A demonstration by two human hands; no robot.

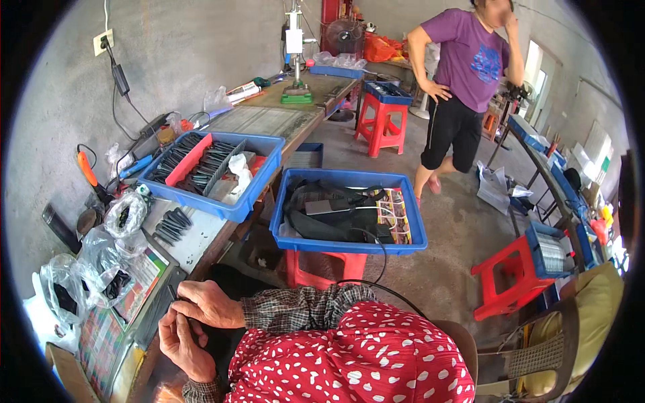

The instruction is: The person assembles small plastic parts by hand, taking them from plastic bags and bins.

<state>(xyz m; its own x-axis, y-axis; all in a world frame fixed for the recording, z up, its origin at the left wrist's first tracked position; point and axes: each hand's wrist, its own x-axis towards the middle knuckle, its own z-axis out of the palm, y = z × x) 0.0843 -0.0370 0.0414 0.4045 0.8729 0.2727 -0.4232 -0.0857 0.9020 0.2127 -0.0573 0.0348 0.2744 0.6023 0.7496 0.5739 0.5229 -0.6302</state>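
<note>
My right hand [209, 305] and my left hand [187, 350] meet at the edge of the workbench, their fingertips together. Between the right fingers a small dark piece [172, 293] pokes out; its kind is too small to tell. The left fingers are pinched just below it, and what they hold is hidden. On the bench beyond my hands lies a small pile of dark slim parts [173, 226]. Behind the pile, a blue tray [235, 209] holds many similar parts, split by a red divider [189, 164] and a grey one.
Plastic bags [101, 269] crowd the bench's left side, near an orange-handled tool [87, 169]. A blue tray [349, 250] with a black bag and cables sits on a red stool [322, 269]. A green-based press [296, 94] stands farther back. Another person [463, 67] stands on the right.
</note>
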